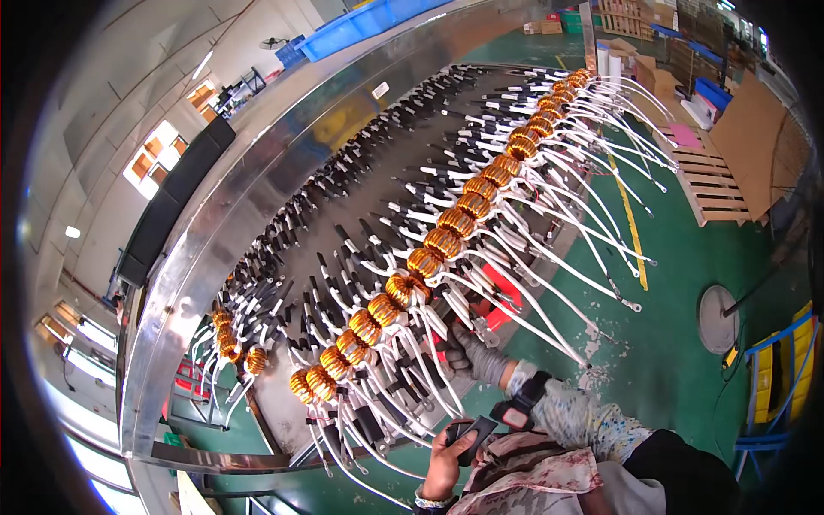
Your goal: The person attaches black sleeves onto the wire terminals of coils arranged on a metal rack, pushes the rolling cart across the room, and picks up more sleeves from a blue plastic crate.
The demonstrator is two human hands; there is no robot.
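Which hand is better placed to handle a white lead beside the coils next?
Probably the right hand: it reaches in close by the white leads and coils. The left hand looks occupied, gripping a black device.

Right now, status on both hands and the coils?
Left hand: holding dark object. Right hand: gloved, by white leads; grip unclear. Copper coils: lined up. Leads crowding right hand.

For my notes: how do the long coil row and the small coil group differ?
The long coil row has many coils; the small coil group, only a few. The long coil row forms one line; in the small coil group, one coil sits beside the others. Both are copper-coloured.
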